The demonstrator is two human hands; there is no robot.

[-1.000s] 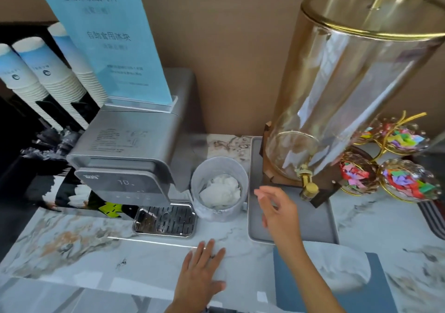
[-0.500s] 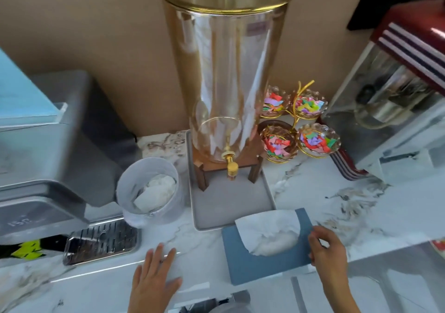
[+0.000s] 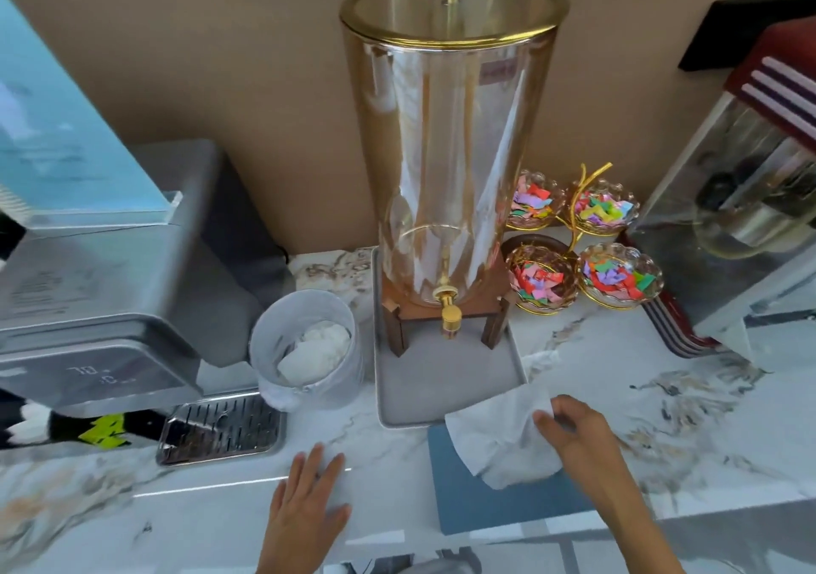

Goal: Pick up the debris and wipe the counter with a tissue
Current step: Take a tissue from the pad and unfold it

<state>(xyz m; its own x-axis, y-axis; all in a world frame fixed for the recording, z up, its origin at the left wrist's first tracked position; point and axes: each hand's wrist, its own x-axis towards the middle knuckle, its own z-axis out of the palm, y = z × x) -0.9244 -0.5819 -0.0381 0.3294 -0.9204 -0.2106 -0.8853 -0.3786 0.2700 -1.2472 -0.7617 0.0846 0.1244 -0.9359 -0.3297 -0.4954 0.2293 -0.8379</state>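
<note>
Down at 5 o'clock, the right hand has its fingers pinched on the right edge of a white tissue, which sits half out of a flat blue tissue box near the front edge of the marble counter. Over at 6 o'clock the left hand lies palm-down on the counter, fingers spread and flat, holding nothing.

Right above the tissue, at about 12 o'clock from it, is a grey tray with a big clear drink dispenser on a little wooden stand, gold tap pointing forward. Left of the tray, just beside it, a small bin lined with a white bag has crumpled white tissue in it. At 9 o'clock there's a silver machine with a metal drip grate under it. At 2 o'clock, four glass bowls full of colourful paper bits. Can't really make out loose debris on the counter, the marble pattern hides it.
</note>
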